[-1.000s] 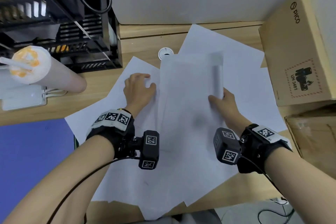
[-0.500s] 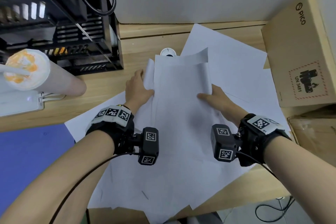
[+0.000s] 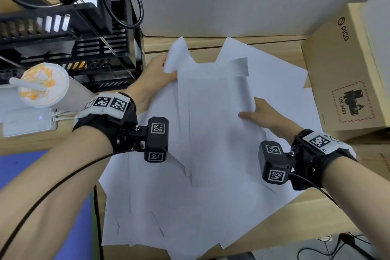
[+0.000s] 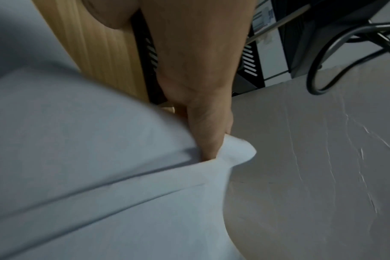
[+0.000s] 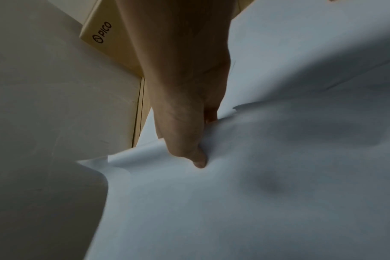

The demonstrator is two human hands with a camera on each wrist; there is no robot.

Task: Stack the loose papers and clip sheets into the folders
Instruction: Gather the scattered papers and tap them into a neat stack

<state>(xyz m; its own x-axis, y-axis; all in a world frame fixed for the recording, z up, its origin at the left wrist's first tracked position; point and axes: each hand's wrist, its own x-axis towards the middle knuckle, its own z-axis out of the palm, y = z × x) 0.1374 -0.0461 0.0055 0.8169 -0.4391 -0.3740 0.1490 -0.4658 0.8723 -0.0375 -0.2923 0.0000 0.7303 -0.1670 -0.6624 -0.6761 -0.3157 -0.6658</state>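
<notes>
Over the last second both hands have gathered the loose papers (image 3: 211, 112) inward and begun to raise them. A second ago the left hand (image 3: 155, 74) lay nearly flat on a sheet and the right hand (image 3: 262, 115) pressed the sheets' right edge; half a second ago the side edges were curling up. Now the far end of the bundle stands lifted off the wooden surface (image 3: 160, 43), its corners flopping toward the wall.

The grip of the left hand is closed on the papers' far left corner, with a finger tucked into the fold (image 4: 208, 140). The right hand's grip pinches the right edge, thumb on top (image 5: 196, 158).

The bundle lies to the left of the cardboard box (image 3: 346, 74), and more sheets are spread flat beneath it, reaching from the box toward the near edge of the surface. I judge this to be early gathering: the edges are uneven, so squaring them comes next. I cannot pick out a folder for certain; a blue sheet (image 3: 42, 175) lies far left of the box.
</notes>
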